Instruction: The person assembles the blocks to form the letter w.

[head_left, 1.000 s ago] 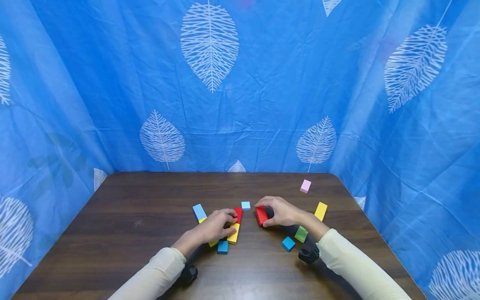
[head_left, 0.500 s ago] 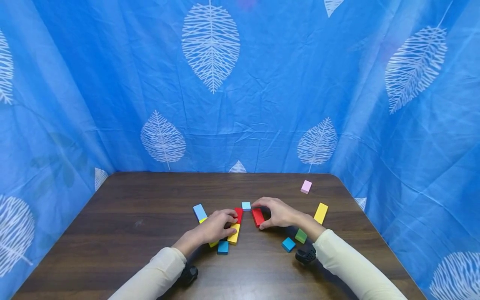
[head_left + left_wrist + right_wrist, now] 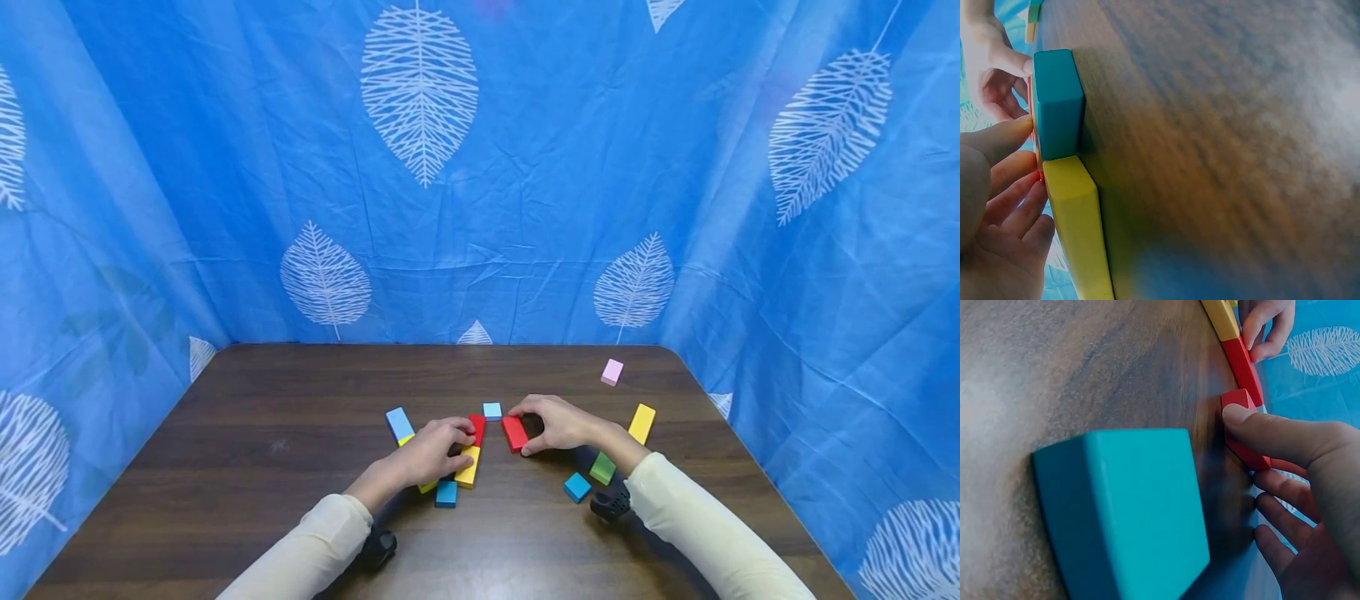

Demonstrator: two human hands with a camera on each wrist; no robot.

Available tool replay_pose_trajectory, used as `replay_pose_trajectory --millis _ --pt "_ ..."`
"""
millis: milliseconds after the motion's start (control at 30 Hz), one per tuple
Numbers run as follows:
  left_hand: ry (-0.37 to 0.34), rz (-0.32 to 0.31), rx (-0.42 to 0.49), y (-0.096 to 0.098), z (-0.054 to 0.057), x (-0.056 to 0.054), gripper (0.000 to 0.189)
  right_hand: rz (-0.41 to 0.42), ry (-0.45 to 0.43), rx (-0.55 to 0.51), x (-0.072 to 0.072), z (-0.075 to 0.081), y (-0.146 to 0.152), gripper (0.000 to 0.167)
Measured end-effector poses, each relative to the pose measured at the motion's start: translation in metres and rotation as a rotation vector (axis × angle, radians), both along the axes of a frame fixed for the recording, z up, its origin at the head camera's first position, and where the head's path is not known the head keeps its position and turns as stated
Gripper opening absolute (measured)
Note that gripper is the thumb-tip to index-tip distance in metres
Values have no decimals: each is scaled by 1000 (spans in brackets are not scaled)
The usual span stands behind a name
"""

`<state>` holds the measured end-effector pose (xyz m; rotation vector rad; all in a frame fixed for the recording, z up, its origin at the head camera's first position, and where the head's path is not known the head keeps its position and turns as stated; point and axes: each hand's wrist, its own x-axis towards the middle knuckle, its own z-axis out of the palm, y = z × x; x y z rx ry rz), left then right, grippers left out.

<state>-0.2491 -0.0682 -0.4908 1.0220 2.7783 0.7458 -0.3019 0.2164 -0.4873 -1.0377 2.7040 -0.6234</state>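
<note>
My right hand (image 3: 558, 423) pinches a red block (image 3: 515, 435) between thumb and fingers, low at the table. In the right wrist view, the thumb lies along one side of this red block (image 3: 1242, 444). Across a narrow gap, my left hand (image 3: 429, 454) rests its curved fingertips on a second red block (image 3: 478, 428), its thumb on the yellow block (image 3: 467, 472) lined up with it. Just behind the gap between the red blocks sits a small light-blue block (image 3: 492, 411). My left palm partly hides the yellow block (image 3: 427, 487) beneath it.
A longer light-blue block (image 3: 398, 422) and a teal block (image 3: 446, 494) lie around my left hand. Near my right forearm are a teal block (image 3: 577, 487), a green block (image 3: 602, 467) and a yellow block (image 3: 642, 423). Farther back sits a pink block (image 3: 612, 372).
My right hand has slid the red block a little to the left, closer to the other red block, and its angle has shifted slightly. The left hand stays in place.
</note>
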Motion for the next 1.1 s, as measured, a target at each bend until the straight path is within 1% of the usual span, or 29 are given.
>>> replay_pose_trajectory --millis 167,367,733,967,1100 --pt "8 -1 -5 0 0 -1 32 4 4 9 -2 0 -1 59" --pt "-1 8 -4 0 0 0 32 17 18 11 -4 -1 -1 60" --pt "6 4 -5 0 -2 -2 32 -6 10 22 -4 -2 0 60" --pt "5 -1 -1 0 -3 -2 32 -8 -4 17 -3 -1 2 66" --pt "8 -8 3 -1 -3 -2 31 -10 -9 16 -2 1 6 69"
